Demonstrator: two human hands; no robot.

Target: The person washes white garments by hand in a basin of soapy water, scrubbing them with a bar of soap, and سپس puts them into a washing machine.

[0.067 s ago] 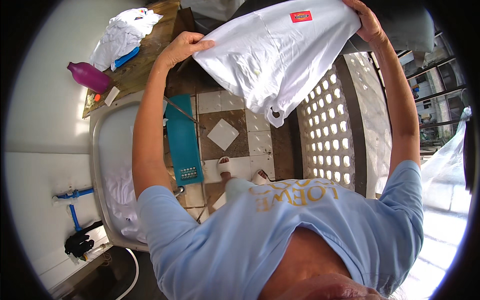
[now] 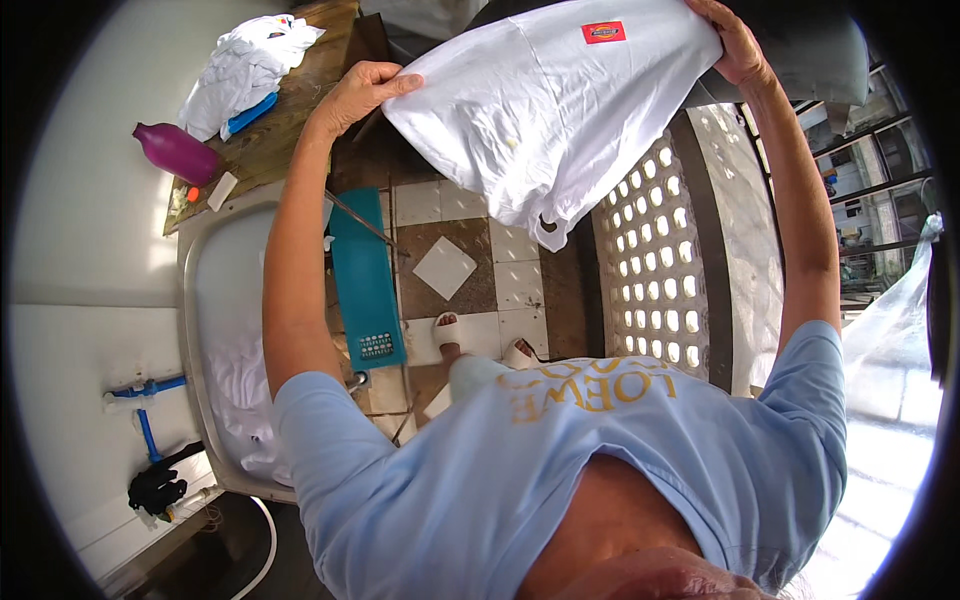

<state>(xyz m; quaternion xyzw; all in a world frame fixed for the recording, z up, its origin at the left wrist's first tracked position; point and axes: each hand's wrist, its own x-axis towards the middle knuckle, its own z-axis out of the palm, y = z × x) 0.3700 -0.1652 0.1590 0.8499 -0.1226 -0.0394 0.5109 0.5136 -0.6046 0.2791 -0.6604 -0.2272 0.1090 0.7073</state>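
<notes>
A white T-shirt [image 2: 570, 110] with a red patch is stretched between my raised hands at the top of the view. My left hand [image 2: 368, 95] pinches one edge of it between thumb and fingers. The opposite edge is gripped by my right hand [image 2: 735, 48], whose fingertips are partly hidden at the frame's top. The lower part of the shirt hangs in creases toward the floor, and a small yellowish spot shows on it.
At left is a tub [image 2: 190, 260] holding cloudy water and white cloth [image 2: 245, 390]. A wooden board [image 2: 300, 95] behind it bears a purple bottle [image 2: 175, 152], white clothes [image 2: 245, 70] and a blue brush-like thing [image 2: 250, 115]. A teal washboard [image 2: 362, 280] leans beside the tub; a perforated wall [image 2: 655, 260] stands right.
My left hand has shifted very slightly left and up, drawing the shirt's edge along. My right hand has stayed nearly still.
</notes>
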